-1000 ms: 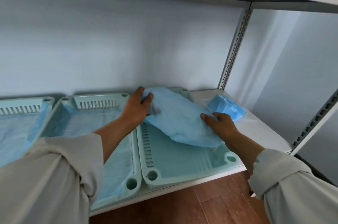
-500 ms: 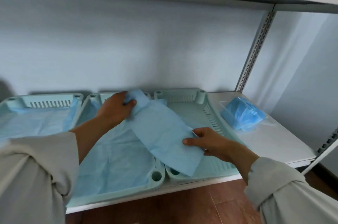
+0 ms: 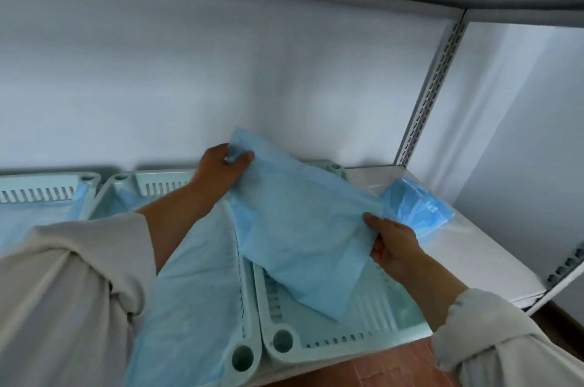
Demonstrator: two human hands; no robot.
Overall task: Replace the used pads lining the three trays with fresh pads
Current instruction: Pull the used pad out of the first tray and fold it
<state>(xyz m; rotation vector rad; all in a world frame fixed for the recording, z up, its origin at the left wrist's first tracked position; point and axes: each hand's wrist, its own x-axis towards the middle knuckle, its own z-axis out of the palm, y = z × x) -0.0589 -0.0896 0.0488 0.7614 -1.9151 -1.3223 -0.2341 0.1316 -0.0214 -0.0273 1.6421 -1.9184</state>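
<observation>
Evidently to spread it, the left hand (image 3: 221, 170) pinches the pad (image 3: 303, 228) at frame centre, the right hand (image 3: 393, 247) grips its opposite edge, above the bare right tray (image 3: 357, 344).

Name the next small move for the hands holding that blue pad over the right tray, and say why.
Probably lower the blue pad into the right tray and spread it flat. The left hand grips its far corner and the right hand its near edge; the pad hangs partly folded above the bare ribbed floor, while the middle tray already holds a pad.
</observation>
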